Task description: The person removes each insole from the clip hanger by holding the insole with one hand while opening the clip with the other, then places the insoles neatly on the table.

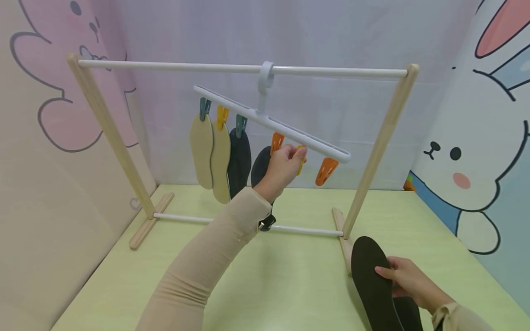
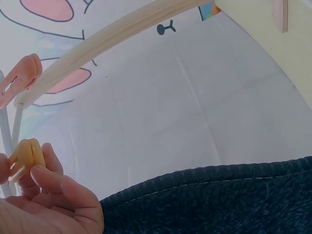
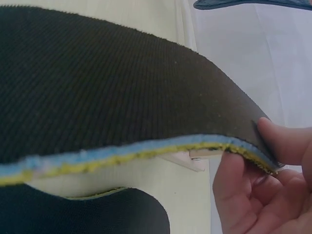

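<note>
My left hand (image 1: 281,169) pinches a yellow clothespin (image 2: 30,155) below the white hanger bar (image 1: 306,138). Beside it, an orange clothespin (image 1: 276,143) holds a dark insole (image 1: 259,166), partly hidden behind that hand. At the lower right, my right hand (image 1: 414,281) grips the edge of a dark insole (image 1: 370,276), thumb on its ribbed face. Blue and yellow layers show along this insole's edge in the right wrist view. Below it lies another dark insole (image 3: 97,214). A free orange clothespin (image 1: 326,171) hangs at the bar's right end.
The hanger tilts down to the right from the rack's white top rail (image 1: 165,67). On its left part, clothespins hold two beige insoles (image 1: 201,151) and a dark one (image 1: 239,161). Wooden posts (image 1: 383,138) stand on the pale green table (image 1: 265,276); a lower rail (image 1: 182,218) joins them.
</note>
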`<state>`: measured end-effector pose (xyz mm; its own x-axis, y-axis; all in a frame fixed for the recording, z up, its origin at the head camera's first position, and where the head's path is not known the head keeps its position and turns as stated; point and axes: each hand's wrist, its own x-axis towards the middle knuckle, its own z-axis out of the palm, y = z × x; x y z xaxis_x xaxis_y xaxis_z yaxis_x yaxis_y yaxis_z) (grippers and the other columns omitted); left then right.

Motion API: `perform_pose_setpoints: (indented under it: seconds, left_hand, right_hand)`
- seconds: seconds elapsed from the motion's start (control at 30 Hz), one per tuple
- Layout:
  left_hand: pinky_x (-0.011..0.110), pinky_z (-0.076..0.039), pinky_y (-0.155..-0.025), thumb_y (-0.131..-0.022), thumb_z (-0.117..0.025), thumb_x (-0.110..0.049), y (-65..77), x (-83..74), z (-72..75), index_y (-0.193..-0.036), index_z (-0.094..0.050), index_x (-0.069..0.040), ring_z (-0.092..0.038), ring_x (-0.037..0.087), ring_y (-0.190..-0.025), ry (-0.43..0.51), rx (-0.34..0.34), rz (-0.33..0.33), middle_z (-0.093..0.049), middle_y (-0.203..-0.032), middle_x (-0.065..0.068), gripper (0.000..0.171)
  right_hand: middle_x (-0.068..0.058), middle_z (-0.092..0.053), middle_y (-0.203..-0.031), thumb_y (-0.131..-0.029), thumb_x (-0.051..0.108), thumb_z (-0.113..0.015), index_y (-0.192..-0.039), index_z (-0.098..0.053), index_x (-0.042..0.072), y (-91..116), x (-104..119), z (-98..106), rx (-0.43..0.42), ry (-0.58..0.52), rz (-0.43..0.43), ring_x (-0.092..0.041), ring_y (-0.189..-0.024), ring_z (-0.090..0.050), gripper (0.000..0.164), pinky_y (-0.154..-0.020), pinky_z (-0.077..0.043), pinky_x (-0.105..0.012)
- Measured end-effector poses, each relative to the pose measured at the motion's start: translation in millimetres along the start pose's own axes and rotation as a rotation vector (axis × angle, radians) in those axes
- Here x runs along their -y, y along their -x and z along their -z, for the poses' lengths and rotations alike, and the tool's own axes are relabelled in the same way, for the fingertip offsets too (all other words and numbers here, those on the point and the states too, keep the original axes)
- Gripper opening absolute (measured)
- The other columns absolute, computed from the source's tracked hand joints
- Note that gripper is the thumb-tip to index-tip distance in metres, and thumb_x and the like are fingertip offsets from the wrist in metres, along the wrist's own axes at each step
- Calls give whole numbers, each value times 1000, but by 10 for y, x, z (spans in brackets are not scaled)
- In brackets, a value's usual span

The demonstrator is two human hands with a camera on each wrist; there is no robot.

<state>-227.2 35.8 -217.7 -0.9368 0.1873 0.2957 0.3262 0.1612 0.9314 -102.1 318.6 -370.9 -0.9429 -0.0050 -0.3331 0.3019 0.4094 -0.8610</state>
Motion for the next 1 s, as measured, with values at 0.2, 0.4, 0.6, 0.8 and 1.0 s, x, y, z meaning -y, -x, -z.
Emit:
perform_pose_setpoints:
  seconds: [0.2, 0.4, 0.6, 0.8, 1.0]
  left_hand:
    - [23, -33, -57, -100, -53, -23, 8, -7, 1, -94, -60, 1, -41, 14, -65, -6, 4, 4, -48, -72, 2, 26]
    - [23, -33, -57, -100, -53, -22, 0, 4, 1, -93, -59, 2, -41, 13, -65, 1, 4, 0, -47, -71, 2, 25]
    - [24, -33, -58, -100, -53, -23, -9, 13, 9, -92, -59, 1, -41, 14, -65, -5, 7, 0, -47, -71, 2, 26]
    - [24, -32, -58, -100, -53, -22, -9, 17, 22, -89, -58, 0, -40, 13, -64, -18, 1, -18, -46, -69, 2, 25]
    - [24, -32, -59, -100, -53, -23, -17, 28, 19, -91, -59, 0, -40, 14, -65, -16, 17, -15, -46, -70, 2, 25]
  right_hand:
    - [-1, -65, -78, -98, 11, -53, -97, -55, -6, 21, -26, 45, 30, 7, 6, -19, -70, -66, 17, -65, -54, -39]
    - [-1, -65, -81, -98, 12, -53, -101, -54, -10, 29, -62, 85, 19, 34, -2, -19, -72, -66, 22, -66, -54, -39]
    - [-2, -66, -82, -98, 10, -51, -102, -53, -12, 43, -91, 139, 22, 36, -20, -20, -73, -67, 22, -67, -55, -40]
    - [-4, -68, -81, -98, 11, -52, -106, -54, -12, 43, -90, 162, 27, 34, -42, -23, -74, -68, 25, -68, -55, -41]
    - [-3, -65, -77, -97, 12, -53, -98, -56, -6, 65, -119, 159, 9, 77, -70, -21, -70, -66, 18, -68, -54, -40]
